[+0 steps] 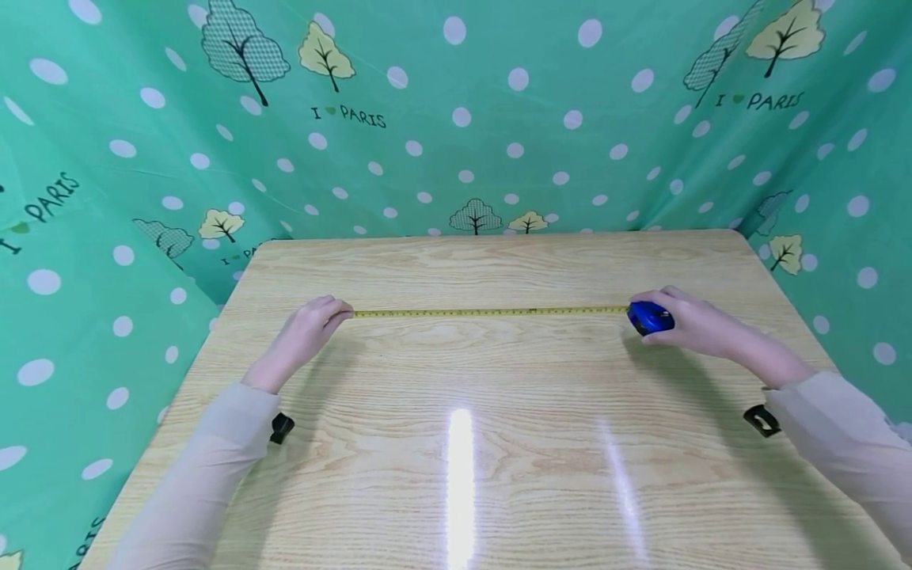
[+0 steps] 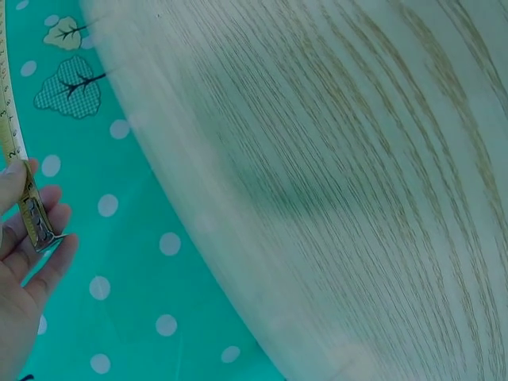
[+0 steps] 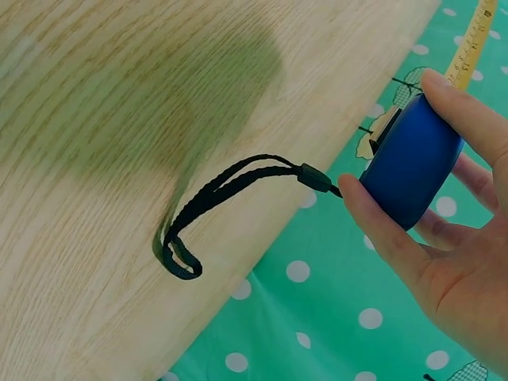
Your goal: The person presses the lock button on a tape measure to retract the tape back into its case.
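Note:
A blue tape measure (image 1: 650,317) is in my right hand (image 1: 694,323), gripped between thumb and fingers. Its yellow blade (image 1: 492,312) runs nearly level across the table to the left. At the far end my left hand (image 1: 313,328) pinches the blade near its tip. The left wrist view shows the metal end hook (image 2: 49,243) lying by the fingers, with the thumb on the blade. From the blue case (image 3: 417,163) in the right wrist view hangs a black wrist strap (image 3: 230,186), its loop drooping toward the table.
Below the hands lies a light wood-grain table (image 1: 399,396) with bright light reflections. A green dotted curtain (image 1: 492,119) with tree prints stands behind it and along both sides. A black item shows beneath each sleeve.

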`<state>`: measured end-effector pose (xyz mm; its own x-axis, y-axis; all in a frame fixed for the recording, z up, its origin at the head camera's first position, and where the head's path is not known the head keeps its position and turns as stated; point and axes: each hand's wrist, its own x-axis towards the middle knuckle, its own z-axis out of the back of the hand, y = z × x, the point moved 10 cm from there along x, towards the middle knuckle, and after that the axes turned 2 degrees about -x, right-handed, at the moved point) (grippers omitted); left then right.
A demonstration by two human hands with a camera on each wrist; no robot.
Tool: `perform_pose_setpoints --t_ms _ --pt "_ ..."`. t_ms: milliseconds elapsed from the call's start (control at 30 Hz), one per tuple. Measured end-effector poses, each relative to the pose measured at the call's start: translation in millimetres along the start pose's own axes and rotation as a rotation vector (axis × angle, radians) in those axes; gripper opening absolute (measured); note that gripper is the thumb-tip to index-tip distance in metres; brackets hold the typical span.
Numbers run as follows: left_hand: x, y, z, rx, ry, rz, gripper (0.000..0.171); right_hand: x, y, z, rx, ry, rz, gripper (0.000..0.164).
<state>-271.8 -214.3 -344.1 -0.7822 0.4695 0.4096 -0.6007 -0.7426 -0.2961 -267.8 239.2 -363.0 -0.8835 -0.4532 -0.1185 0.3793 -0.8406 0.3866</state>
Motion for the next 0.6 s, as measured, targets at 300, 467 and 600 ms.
perform_pose_setpoints --t_ms 300,467,600 --pt "0.6 0.8 -3.9 -0.005 0.04 0.033 0.011 0.9 2.2 -0.6 0.002 0.013 -0.001 0.063" --pt "1.4 -0.8 -6.3 -0.006 0.049 0.031 0.011 1.5 2.5 -1.3 0.008 0.02 -0.012 0.062" --pt "1.9 -2.5 -7.6 -0.009 0.057 0.037 0.011 2.5 4.0 -1.5 0.007 0.018 -0.008 0.062"
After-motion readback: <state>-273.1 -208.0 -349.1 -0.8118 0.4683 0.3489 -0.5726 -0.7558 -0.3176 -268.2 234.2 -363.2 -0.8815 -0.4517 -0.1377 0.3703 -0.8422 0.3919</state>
